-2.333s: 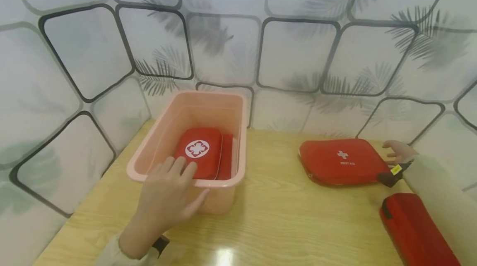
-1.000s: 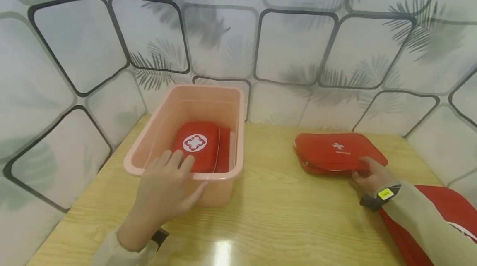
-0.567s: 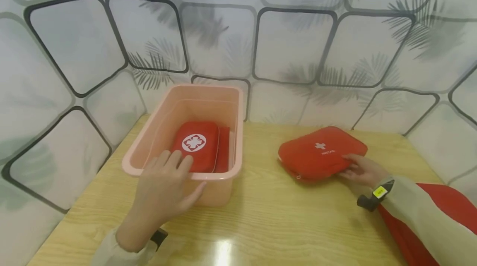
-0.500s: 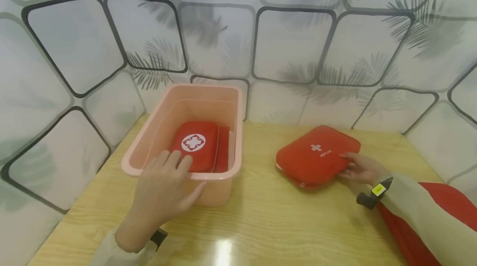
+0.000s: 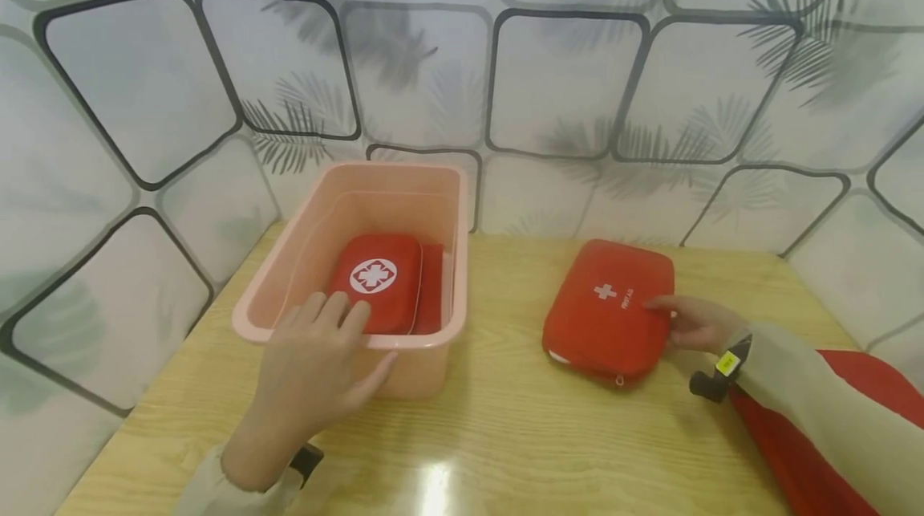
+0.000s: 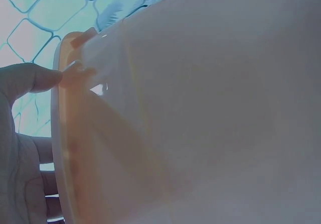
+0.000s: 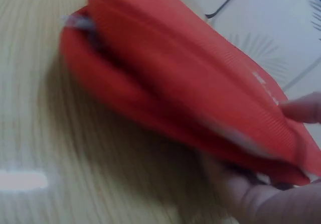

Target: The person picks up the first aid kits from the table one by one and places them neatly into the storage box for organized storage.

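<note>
Lying flat – red first-aid pouch [image 5: 609, 311] – long axis toward wall, right hand [image 5: 695, 323] pinching edge

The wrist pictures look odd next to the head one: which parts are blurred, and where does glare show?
Right wrist view: the red first aid pouch fills the frame, smeared and soft, as is the thumb of the right hand. Left wrist view: the pink bin sits too close, a washed-out wall with one small highlight. Head view: mostly sharp, with a bright lamp reflection on the table near its front edge and curved wall lines at the edges.

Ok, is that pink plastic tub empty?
No. The pink plastic tub already holds a red first-aid pouch with a white cross badge, lying flat on its bottom.
</note>
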{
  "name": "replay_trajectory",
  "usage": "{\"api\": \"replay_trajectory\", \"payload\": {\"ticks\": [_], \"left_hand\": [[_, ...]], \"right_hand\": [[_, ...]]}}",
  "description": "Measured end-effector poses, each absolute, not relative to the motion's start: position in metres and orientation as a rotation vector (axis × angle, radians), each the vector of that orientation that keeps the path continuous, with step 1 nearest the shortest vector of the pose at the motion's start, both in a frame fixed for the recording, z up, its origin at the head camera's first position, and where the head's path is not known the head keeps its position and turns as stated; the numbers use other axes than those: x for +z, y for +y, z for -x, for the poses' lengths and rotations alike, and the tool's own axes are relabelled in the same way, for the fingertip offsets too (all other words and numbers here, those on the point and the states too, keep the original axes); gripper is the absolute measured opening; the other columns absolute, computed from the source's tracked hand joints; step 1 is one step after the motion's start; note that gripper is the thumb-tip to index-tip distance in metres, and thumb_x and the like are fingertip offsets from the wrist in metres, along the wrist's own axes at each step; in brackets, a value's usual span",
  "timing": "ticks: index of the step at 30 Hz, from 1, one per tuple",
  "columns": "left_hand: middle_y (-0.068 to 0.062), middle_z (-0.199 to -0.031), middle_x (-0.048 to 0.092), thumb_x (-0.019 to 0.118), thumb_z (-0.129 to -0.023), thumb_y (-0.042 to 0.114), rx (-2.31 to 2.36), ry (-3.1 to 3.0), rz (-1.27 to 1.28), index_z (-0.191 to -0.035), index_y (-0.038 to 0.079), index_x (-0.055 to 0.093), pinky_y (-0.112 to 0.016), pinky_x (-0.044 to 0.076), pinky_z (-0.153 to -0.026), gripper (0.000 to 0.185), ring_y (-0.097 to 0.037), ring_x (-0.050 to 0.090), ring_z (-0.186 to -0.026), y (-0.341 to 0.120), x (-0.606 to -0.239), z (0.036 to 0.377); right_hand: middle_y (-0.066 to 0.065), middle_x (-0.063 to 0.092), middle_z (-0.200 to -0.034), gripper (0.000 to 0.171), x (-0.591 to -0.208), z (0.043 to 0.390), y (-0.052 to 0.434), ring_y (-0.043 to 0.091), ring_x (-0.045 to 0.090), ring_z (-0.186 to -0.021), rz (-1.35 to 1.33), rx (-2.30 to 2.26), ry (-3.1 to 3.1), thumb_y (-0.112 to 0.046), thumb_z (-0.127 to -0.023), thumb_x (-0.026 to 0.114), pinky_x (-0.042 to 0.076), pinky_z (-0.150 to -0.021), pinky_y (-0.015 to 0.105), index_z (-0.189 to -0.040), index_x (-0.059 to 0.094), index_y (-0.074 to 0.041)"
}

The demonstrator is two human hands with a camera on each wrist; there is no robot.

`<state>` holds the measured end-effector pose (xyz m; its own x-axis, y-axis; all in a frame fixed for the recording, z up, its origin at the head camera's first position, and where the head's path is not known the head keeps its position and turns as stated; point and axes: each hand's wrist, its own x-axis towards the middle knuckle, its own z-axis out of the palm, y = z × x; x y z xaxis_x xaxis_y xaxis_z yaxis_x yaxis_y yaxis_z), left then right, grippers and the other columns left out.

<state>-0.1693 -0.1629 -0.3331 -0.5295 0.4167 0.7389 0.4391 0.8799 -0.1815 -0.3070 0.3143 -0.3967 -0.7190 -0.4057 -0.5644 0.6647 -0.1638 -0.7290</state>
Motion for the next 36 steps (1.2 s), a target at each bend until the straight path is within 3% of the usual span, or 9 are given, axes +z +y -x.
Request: {"api": "replay_trajectory", "payload": {"ticks": [4, 12, 24, 36], "left_hand": [[-0.009, -0.069, 0.046, 0.049, -0.073, 0.041, -0.027, -2.192, 0.615, -0.075, 0.004, 0.049, -0.034, 0.032, -0.051, 0.037, -0.027, 0.041, -0.059, -0.163, -0.332, 0.169], [-0.009, -0.068, 0.046, 0.047, -0.074, 0.042, -0.013, -2.183, 0.614, -0.075, 0.004, 0.049, -0.033, 0.031, -0.050, 0.038, -0.026, 0.041, -0.060, -0.164, -0.333, 0.169], [-0.008, -0.068, 0.047, 0.047, -0.073, 0.044, -0.005, -2.182, 0.613, -0.075, 0.004, 0.050, -0.033, 0.032, -0.051, 0.040, -0.025, 0.041, -0.060, -0.164, -0.335, 0.168], [-0.008, -0.070, 0.048, 0.048, -0.074, 0.045, -0.011, -2.193, 0.603, -0.076, 0.004, 0.050, -0.033, 0.033, -0.051, 0.040, -0.025, 0.042, -0.061, -0.164, -0.334, 0.168]], "right_hand": [[-0.005, 0.061, -0.102, 0.028, -0.395, 0.304, 0.310, 0.014, 0.062, -0.096, -0.246, -1.976, 1.420, -0.013, -0.097, 0.044, 0.051, -0.090, 0.034, -0.120, 0.029, -0.020], [-0.007, 0.060, -0.094, 0.024, -0.384, 0.303, 0.296, 0.007, 0.063, -0.085, -0.257, -2.032, 1.527, -0.015, -0.095, 0.048, 0.054, -0.077, 0.026, -0.112, 0.032, -0.021], [-0.002, 0.062, -0.097, 0.036, -0.360, 0.298, 0.274, 0.011, 0.064, -0.088, -0.313, -2.064, 1.415, -0.018, -0.094, 0.050, 0.054, -0.083, 0.030, -0.119, 0.024, -0.023], [-0.003, 0.064, -0.101, 0.038, -0.293, 0.292, 0.248, 0.014, 0.065, -0.092, -0.172, -2.125, 1.456, -0.016, -0.094, 0.050, 0.055, -0.079, 0.035, -0.123, 0.028, -0.025]]}}
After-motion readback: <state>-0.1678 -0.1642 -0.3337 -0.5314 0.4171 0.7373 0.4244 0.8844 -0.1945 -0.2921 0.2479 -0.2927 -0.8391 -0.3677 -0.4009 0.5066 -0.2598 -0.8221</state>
